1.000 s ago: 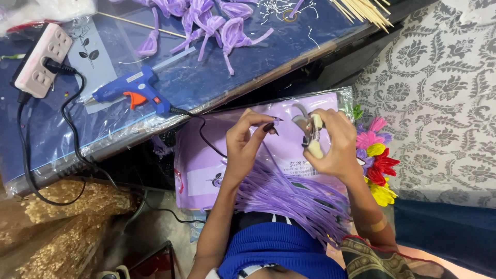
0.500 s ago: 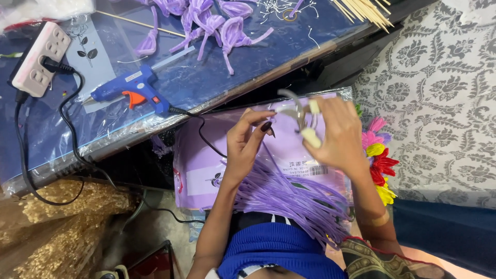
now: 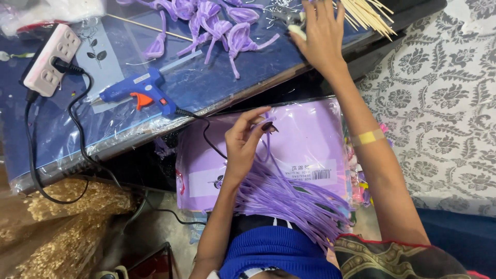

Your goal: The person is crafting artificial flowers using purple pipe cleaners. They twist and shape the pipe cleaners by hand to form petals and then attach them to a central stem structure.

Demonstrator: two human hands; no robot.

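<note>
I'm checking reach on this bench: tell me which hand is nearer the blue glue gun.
Left. The left hand pinches purple strips over the lap, just right of the glue gun and its cord. The right hand is stretched far across the table, by the skewers.

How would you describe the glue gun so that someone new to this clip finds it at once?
Start at the blue, plastic-covered table across the top of the view. Left of the pile of purple ribbon pieces lies the glue gun, on its side, with a black cord running towards the white power strip. It is the only bright blue tool there, with an orange trigger.
</note>
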